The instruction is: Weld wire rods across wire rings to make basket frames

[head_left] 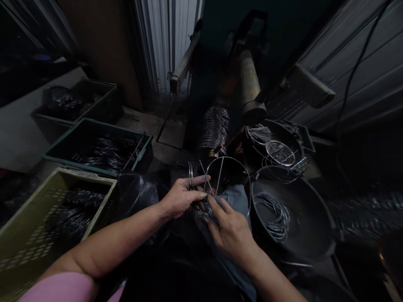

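In front of my lap, both hands meet at a thin wire ring [233, 159] with straight wires [219, 177] across it. My left hand [182, 196] is closed, its thumb and forefinger at the ring's left side near where the wires meet. Several small metal loops [190, 170] stand up beside its fingers. My right hand [231, 228] is closed on the lower part of the ring, its fingertips close to the left thumb. Blue-grey cloth [236, 195] lies beneath the right hand. The fingers hide the exact joint of the wires.
Ahead stands a machine with a stack of wire rings [215, 128] and a cylindrical arm [249, 79]. On the right, a round black pan [307, 218] holds coiled wire [273, 216]; another pan behind holds wire parts. Left are a yellow crate [59, 178] and green crate [83, 126] with metal pieces.
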`<act>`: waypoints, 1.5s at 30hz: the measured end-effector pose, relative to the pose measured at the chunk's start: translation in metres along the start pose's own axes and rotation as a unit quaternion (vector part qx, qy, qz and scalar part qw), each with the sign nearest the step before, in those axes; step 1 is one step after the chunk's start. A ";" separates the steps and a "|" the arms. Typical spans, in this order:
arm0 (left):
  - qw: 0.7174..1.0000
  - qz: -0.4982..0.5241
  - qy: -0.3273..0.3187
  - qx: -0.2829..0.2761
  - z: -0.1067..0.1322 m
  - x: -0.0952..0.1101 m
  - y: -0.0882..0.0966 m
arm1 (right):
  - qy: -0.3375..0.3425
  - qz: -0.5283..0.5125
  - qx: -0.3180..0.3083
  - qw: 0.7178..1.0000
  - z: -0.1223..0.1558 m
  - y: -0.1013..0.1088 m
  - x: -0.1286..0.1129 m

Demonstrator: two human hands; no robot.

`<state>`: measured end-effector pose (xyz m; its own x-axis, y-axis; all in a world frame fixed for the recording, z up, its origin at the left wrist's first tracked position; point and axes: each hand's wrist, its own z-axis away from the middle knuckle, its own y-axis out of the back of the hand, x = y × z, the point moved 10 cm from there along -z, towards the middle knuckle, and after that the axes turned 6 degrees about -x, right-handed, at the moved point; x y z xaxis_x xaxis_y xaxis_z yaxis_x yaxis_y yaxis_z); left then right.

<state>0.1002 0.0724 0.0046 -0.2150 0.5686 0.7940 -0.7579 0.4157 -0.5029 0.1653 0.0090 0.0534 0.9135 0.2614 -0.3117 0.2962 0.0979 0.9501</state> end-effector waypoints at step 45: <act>0.997 0.066 -0.045 -0.018 -0.030 0.019 -0.005 | -0.019 -0.029 -0.028 0.999 -0.029 0.024 0.018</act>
<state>0.1189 0.1025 0.0120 -0.3665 0.5556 0.7463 -0.6966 0.3679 -0.6159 0.1809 0.0442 0.0700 0.9058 0.2168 -0.3640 0.3334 0.1652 0.9282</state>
